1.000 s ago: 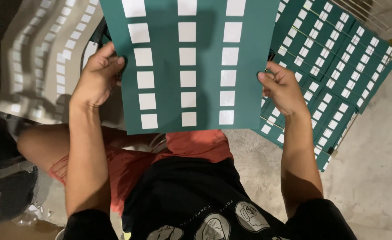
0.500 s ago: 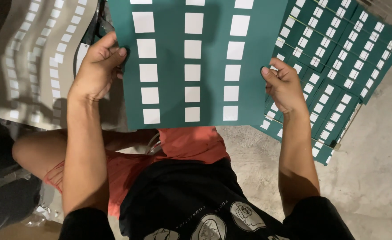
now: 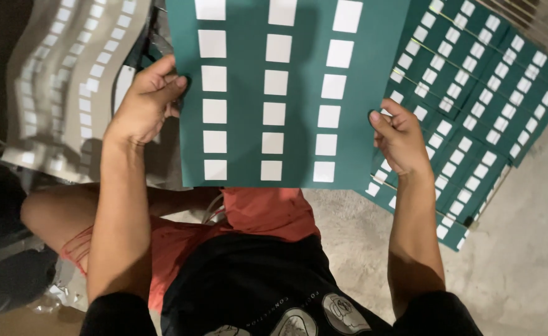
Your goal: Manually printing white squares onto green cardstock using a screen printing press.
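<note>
Green sheet [image 3: 286, 93] of white square labels, held up for handling: left hand [image 3: 142, 102] and right hand [image 3: 401, 140] each clamped on an edge; stack of like sheets [image 3: 473, 106] beyond right hand.

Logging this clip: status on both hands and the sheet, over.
Left hand and right hand grip opposite edges of the green sheet, held flat. Stack of green sheets lies right, grey sheets left. Nothing in the way.
</note>
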